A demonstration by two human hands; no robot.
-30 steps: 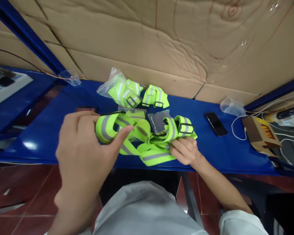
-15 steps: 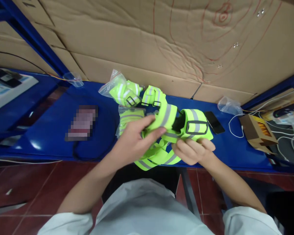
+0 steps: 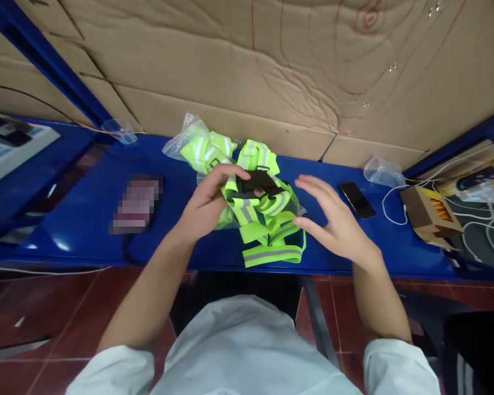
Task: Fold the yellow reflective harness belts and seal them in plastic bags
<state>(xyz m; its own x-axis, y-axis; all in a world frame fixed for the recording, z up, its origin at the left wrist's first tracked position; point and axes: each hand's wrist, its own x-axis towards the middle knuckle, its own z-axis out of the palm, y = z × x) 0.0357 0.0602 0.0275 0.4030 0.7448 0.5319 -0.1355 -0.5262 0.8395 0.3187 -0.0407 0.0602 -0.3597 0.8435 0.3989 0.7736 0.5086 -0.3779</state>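
Note:
A tangle of neon yellow reflective straps (image 3: pixel 267 225) with grey stripes and black buckles lies bunched over the front of the blue shelf (image 3: pixel 86 241). My left hand (image 3: pixel 208 203) grips the upper part of the bundle, thumb and fingers closed round a strap beside a black piece (image 3: pixel 259 184). My right hand (image 3: pixel 331 222) hovers just right of the bundle, fingers spread, holding nothing. Behind, another folded strap (image 3: pixel 257 155) rests on the shelf, and a clear bag with a folded strap (image 3: pixel 200 148) sits to its left.
A black phone (image 3: pixel 356 199) lies right of my right hand. Farther right are a small open cardboard box (image 3: pixel 428 222), white cables (image 3: pixel 399 200) and a crumpled clear bag (image 3: pixel 382 171). A blurred flat object (image 3: pixel 136 204) lies left. Cardboard sheets (image 3: pixel 247 71) form the back wall.
The strap bundle has gone from held up between both hands down onto the shelf. My right hand has let go and opened; my left hand stays closed on it.

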